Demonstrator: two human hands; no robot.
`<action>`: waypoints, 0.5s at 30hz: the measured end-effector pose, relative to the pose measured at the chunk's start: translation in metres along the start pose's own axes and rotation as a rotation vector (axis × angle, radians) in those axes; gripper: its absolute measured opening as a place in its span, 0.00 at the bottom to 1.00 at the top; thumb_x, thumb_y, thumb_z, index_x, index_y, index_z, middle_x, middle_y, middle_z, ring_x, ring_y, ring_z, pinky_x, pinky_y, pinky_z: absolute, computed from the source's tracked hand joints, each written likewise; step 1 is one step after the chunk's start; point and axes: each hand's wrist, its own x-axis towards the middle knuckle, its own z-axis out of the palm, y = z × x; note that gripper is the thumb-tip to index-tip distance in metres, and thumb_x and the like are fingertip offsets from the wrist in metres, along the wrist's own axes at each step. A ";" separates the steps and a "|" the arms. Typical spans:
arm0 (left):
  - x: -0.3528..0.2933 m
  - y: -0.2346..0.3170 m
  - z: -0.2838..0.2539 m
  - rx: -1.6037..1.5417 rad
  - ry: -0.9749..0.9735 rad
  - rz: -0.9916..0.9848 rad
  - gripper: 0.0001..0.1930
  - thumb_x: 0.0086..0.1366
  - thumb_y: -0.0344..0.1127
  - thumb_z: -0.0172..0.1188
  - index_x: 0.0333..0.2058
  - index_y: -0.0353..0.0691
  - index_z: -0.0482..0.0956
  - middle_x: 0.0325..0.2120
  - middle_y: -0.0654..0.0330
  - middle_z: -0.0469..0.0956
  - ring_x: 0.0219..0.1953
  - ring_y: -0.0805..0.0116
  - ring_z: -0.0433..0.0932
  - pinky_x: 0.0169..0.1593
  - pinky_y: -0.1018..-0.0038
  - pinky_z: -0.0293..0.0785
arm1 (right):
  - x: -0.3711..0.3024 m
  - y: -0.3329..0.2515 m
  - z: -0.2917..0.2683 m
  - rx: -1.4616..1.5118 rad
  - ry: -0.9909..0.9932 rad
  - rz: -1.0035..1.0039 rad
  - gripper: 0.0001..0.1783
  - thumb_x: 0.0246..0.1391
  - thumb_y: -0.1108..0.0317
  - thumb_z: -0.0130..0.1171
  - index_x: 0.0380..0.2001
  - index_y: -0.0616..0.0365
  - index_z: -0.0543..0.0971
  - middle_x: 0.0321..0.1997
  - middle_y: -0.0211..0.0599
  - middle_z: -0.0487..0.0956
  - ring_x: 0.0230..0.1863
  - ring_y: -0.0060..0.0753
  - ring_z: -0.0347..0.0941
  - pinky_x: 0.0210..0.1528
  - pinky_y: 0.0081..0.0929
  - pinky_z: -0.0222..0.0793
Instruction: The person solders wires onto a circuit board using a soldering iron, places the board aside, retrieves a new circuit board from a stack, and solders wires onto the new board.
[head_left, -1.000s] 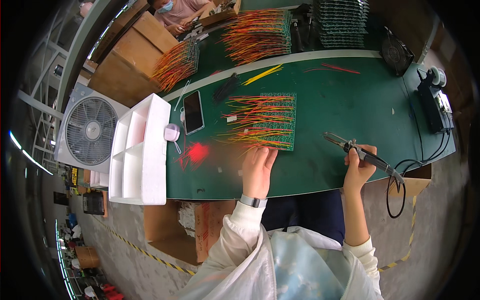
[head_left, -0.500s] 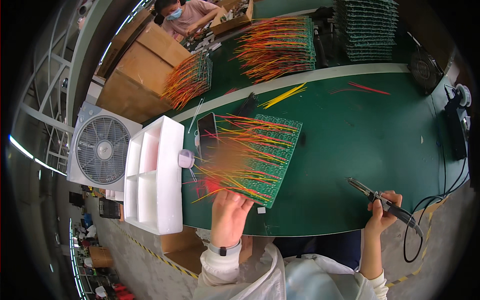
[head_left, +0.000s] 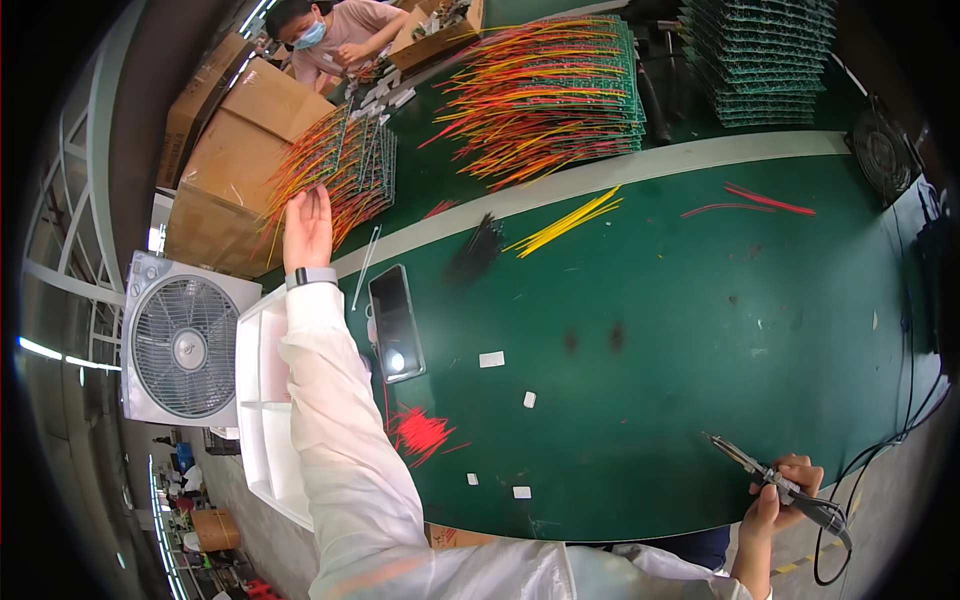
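Observation:
My left hand (head_left: 308, 228) reaches far out at the left, its fingers stretched against the wires of a short stack of green circuit boards (head_left: 378, 165). Red and yellow wires spread from these boards around my fingers; whether the fingertips still touch a board is hidden among them. In my right hand (head_left: 785, 492), at the near right, is a soldering iron (head_left: 745, 458) with a metal tip pointing up and left and a dark cable trailing behind. Its tip hangs over the green table (head_left: 640, 400), apart from other things.
A larger wired board stack (head_left: 560, 95) and bare boards (head_left: 760, 60) stand at the back. Cut red wires (head_left: 420, 432), yellow wires (head_left: 565, 222) and a phone (head_left: 396, 325) lie on the table. Left are a foam tray (head_left: 262, 420) and fan (head_left: 190, 345). A co-worker (head_left: 350, 35) sits beyond.
My left hand has moved from the table's middle to the far-left stack, and the wired board is gone from the middle. My right hand keeps the soldering iron. The view has shifted.

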 end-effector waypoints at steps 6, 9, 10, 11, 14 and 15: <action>0.042 0.007 -0.028 0.140 0.183 -0.133 0.12 0.57 0.18 0.51 0.41 0.27 0.69 0.42 0.49 0.72 0.48 0.59 0.70 0.58 0.66 0.67 | -0.002 0.004 -0.002 0.012 -0.023 -0.031 0.23 0.44 0.55 0.61 0.26 0.60 0.61 0.21 0.35 0.63 0.17 0.24 0.61 0.19 0.18 0.56; 0.035 0.016 -0.023 0.328 0.126 -0.258 0.15 0.58 0.19 0.53 0.45 0.26 0.67 0.43 0.48 0.71 0.51 0.55 0.69 0.56 0.70 0.69 | -0.004 0.005 -0.008 0.020 -0.043 0.006 0.23 0.43 0.56 0.62 0.26 0.60 0.61 0.23 0.37 0.65 0.18 0.26 0.62 0.20 0.21 0.57; 0.036 0.021 -0.025 0.363 0.148 -0.245 0.14 0.58 0.20 0.54 0.44 0.26 0.68 0.42 0.49 0.72 0.49 0.56 0.70 0.55 0.71 0.70 | -0.003 0.005 -0.006 0.030 -0.040 -0.004 0.23 0.43 0.56 0.61 0.26 0.60 0.61 0.23 0.37 0.65 0.18 0.26 0.62 0.20 0.20 0.57; 0.038 0.025 -0.027 0.400 0.172 -0.232 0.13 0.58 0.21 0.55 0.43 0.26 0.68 0.41 0.49 0.72 0.48 0.57 0.71 0.54 0.72 0.71 | -0.003 0.004 -0.005 0.041 -0.037 -0.013 0.23 0.43 0.56 0.61 0.26 0.60 0.61 0.23 0.37 0.65 0.18 0.26 0.62 0.20 0.20 0.57; 0.038 0.029 -0.032 0.624 0.235 -0.177 0.12 0.58 0.24 0.57 0.40 0.28 0.70 0.39 0.51 0.73 0.43 0.62 0.74 0.51 0.73 0.74 | -0.002 0.005 -0.005 0.036 -0.028 -0.009 0.23 0.42 0.56 0.62 0.26 0.60 0.61 0.22 0.37 0.65 0.17 0.26 0.62 0.19 0.20 0.57; 0.036 0.031 -0.034 0.633 0.248 -0.181 0.12 0.58 0.24 0.57 0.40 0.28 0.70 0.39 0.51 0.73 0.43 0.62 0.74 0.51 0.73 0.74 | -0.003 0.005 -0.006 0.036 -0.038 0.003 0.23 0.42 0.56 0.62 0.26 0.60 0.61 0.22 0.37 0.65 0.17 0.26 0.62 0.19 0.20 0.57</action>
